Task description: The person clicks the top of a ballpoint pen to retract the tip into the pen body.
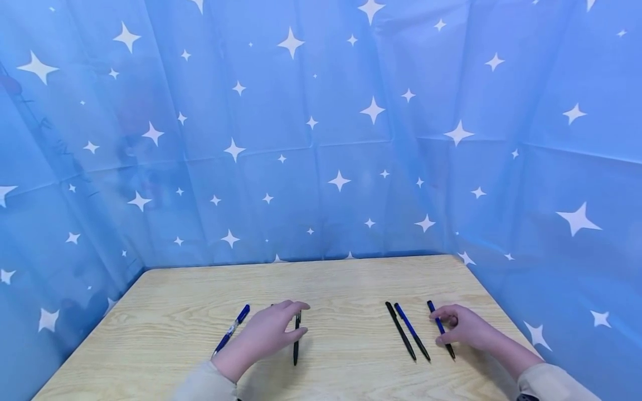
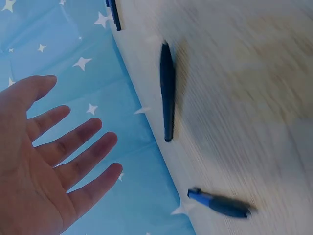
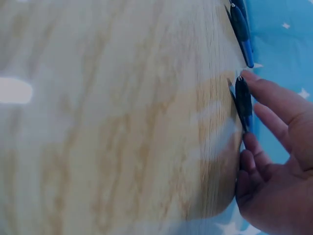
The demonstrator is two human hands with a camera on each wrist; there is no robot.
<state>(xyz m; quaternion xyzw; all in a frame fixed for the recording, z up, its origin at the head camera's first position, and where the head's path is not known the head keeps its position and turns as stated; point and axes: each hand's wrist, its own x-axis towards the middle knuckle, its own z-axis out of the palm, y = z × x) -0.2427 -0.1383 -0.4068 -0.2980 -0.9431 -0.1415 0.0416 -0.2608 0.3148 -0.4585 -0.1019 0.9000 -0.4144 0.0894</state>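
Over the left part of the table, my left hand (image 1: 266, 331) is held palm down with thumb and fingers apart, holding nothing. A black pen (image 1: 296, 348) lies beside its thumb, and a blue pen (image 1: 232, 329) lies by the wrist on the other side. The left wrist view shows the spread fingers and a dark pen (image 2: 167, 93) on the wood. Toward the right edge, my right hand (image 1: 463, 328) has its thumb and forefinger parted around a blue-and-black pen (image 1: 437, 318). In the right wrist view the fingertips are right at this pen (image 3: 243, 98).
Left of the right hand, a black pen (image 1: 401, 331) and a blue pen (image 1: 412, 332) lie side by side. The wooden table (image 1: 346, 312) is bordered at the back and sides by a blue star-patterned curtain (image 1: 321, 206).
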